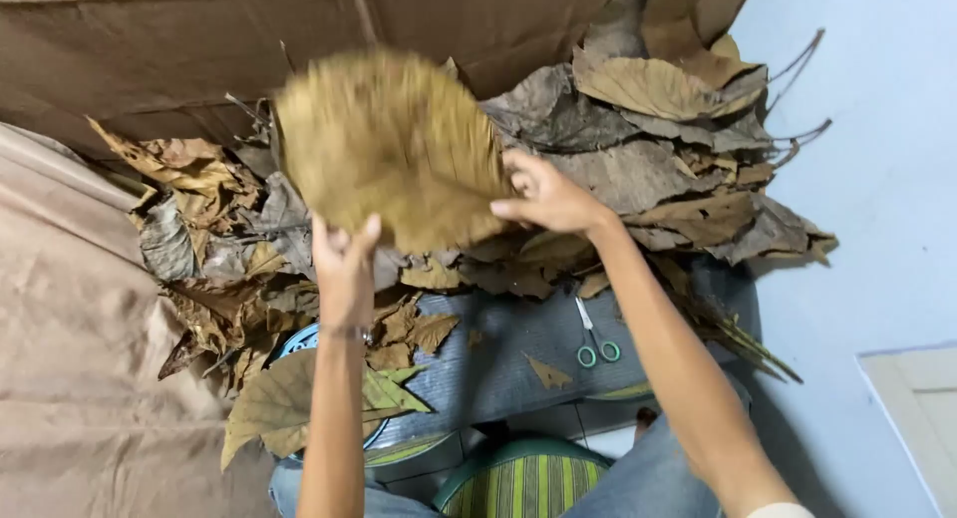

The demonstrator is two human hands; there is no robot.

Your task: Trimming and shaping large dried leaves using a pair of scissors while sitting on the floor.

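I had the big dry leaf [391, 144] raised above the leaf pile [638, 169], blurred. My left hand [344, 264] was pinched shut on its lower edge and my right hand [548, 194] on its right edge, fingers curled. I judged it very light, stiff and brittle, likely to crack if squeezed, so best held at the rim by both sides. Its long axis seemed to run up-left to lower-right; where the tip pointed I couldn't tell. Small scissors [595, 334] lay on the grey mat [498, 348]
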